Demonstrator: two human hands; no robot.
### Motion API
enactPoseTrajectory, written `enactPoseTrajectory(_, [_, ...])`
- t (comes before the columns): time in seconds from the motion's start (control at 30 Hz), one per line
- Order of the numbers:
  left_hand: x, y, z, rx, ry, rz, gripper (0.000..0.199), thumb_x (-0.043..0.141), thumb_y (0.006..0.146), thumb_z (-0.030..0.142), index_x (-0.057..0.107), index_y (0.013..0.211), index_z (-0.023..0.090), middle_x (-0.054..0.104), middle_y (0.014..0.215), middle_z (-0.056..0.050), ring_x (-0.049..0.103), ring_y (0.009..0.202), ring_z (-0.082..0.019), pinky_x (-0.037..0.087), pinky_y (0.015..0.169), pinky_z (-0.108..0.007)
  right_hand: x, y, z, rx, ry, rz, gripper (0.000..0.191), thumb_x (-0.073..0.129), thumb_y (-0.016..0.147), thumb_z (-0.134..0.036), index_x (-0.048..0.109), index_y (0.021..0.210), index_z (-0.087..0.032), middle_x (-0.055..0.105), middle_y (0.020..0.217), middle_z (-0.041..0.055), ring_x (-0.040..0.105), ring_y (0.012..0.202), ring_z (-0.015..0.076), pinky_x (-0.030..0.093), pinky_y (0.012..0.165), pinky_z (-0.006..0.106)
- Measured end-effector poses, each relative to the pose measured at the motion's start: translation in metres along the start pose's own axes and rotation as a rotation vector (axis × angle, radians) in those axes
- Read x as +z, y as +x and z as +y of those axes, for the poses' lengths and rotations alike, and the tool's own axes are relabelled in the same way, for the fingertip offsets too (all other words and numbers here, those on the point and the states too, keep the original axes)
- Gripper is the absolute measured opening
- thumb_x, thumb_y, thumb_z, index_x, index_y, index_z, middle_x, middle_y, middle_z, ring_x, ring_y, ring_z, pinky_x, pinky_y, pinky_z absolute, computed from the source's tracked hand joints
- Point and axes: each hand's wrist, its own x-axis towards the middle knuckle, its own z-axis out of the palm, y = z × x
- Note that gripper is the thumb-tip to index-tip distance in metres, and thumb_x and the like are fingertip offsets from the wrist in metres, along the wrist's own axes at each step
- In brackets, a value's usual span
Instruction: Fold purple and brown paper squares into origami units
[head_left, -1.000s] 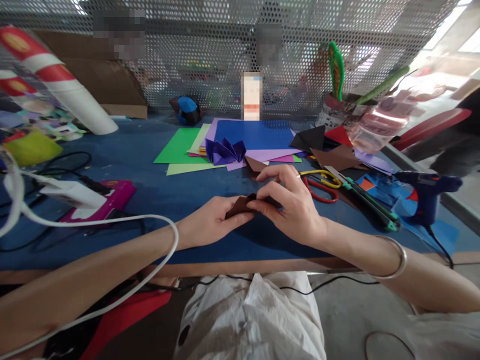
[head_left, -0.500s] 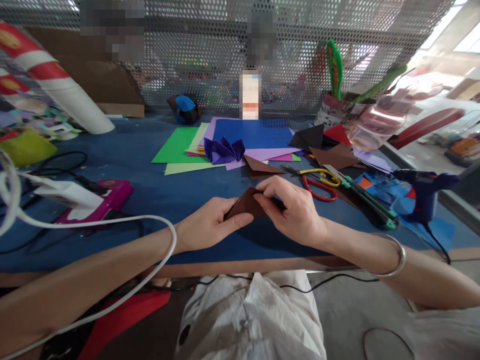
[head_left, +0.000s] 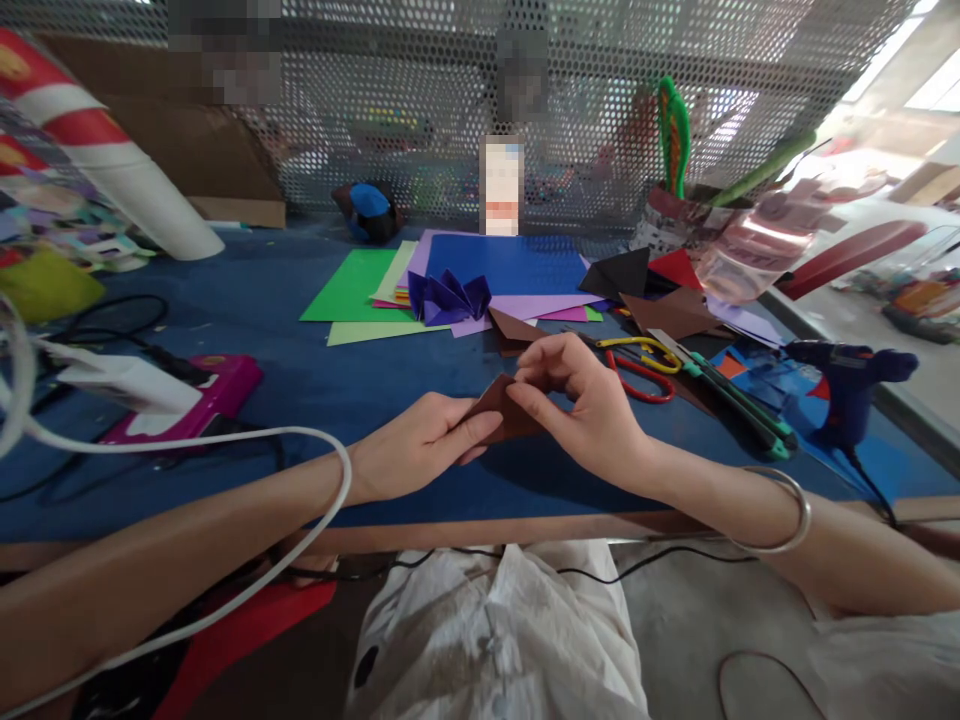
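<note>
Fingers (head_left: 480, 428) of the left hand (head_left: 416, 445) are pinched shut on the lower left corner of a folded brown paper (head_left: 501, 408), thumb on top. The right hand (head_left: 592, 405) grips the same piece from the opposite side, its fingers curled closed over the upper right edge. The paper is matte, creased to a blunt triangular form, and is held just above the near part of the bench (head_left: 315, 385), between the two hands. Its right portion is covered by the right hand, so the full outline cannot be made out.

The bench surface is dull blue with a bare wood front edge. Beyond the hands lies a pleated purple paper form (head_left: 448, 298) on a fan of flat coloured sheets (head_left: 360, 290). To the right are red-and-yellow-handled scissors (head_left: 637, 365), partly hidden behind the right hand, a green-handled cutter (head_left: 731, 395) and a blue glue gun (head_left: 855, 385). A thin metal bangle (head_left: 787, 515) circles the right wrist. A white cable (head_left: 225, 445) loops across the left forearm. The perforated metal screen (head_left: 420, 110) behind blurs whatever stands past it.
</note>
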Motion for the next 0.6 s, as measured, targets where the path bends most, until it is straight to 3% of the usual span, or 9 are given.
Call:
enactPoseTrajectory(0.1, [0.0, 0.0, 0.001, 0.017, 0.023, -0.022, 0.045, 0.037, 0.103, 0.049, 0.049, 0.072, 0.019, 0.049, 0.065, 0.004, 0.043, 0.059, -0.01, 0.036, 0.056, -0.024, -0.001, 0.0, -0.003, -0.001, 0.023, -0.089, 0.018, 0.067, 0.093, -0.025, 0.065, 0.111, -0.021, 0.073, 0.092, 0.0006, 0.069, 0.083, 0.0122, 0.055, 0.076, 0.025])
enactPoseTrajectory(0.2, [0.001, 0.001, 0.002, 0.03, 0.039, -0.037, 0.042, 0.037, 0.103, 0.046, 0.049, 0.072, 0.019, 0.049, 0.065, 0.004, 0.045, 0.06, -0.011, 0.037, 0.058, -0.024, -0.002, 0.001, -0.006, -0.015, -0.001, -0.144, 0.008, 0.067, 0.094, -0.026, 0.07, 0.094, -0.019, 0.074, 0.089, 0.0009, 0.068, 0.081, 0.0119, 0.053, 0.076, 0.024])
enactPoseTrajectory(0.33, [0.002, 0.002, 0.002, 0.023, 0.06, -0.036, 0.043, 0.039, 0.102, 0.046, 0.051, 0.072, 0.019, 0.05, 0.064, 0.005, 0.046, 0.059, -0.01, 0.038, 0.06, -0.023, -0.002, 0.003, -0.007, 0.042, -0.029, -0.15, 0.012, 0.066, 0.094, -0.025, 0.069, 0.085, -0.018, 0.072, 0.08, -0.0007, 0.064, 0.073, 0.011, 0.049, 0.069, 0.024])
enactPoseTrajectory(0.43, [0.001, 0.003, 0.0, 0.007, 0.08, -0.004, 0.041, 0.046, 0.099, 0.047, 0.054, 0.071, 0.018, 0.053, 0.063, 0.005, 0.047, 0.058, -0.01, 0.037, 0.058, -0.023, -0.006, 0.007, -0.004, 0.098, -0.073, -0.15, 0.012, 0.066, 0.093, -0.025, 0.07, 0.084, -0.017, 0.071, 0.077, -0.0008, 0.062, 0.07, 0.0114, 0.047, 0.066, 0.024])
enactPoseTrajectory(0.6, [-0.007, 0.002, -0.001, -0.109, -0.017, -0.016, 0.032, 0.063, 0.089, 0.049, 0.066, 0.088, 0.017, 0.06, 0.068, 0.003, 0.052, 0.061, -0.011, 0.038, 0.054, -0.022, -0.013, 0.014, 0.008, 0.228, -0.132, -0.217, 0.012, 0.065, 0.09, -0.025, 0.07, 0.083, -0.017, 0.072, 0.075, 0.0, 0.06, 0.068, 0.0129, 0.044, 0.064, 0.026])
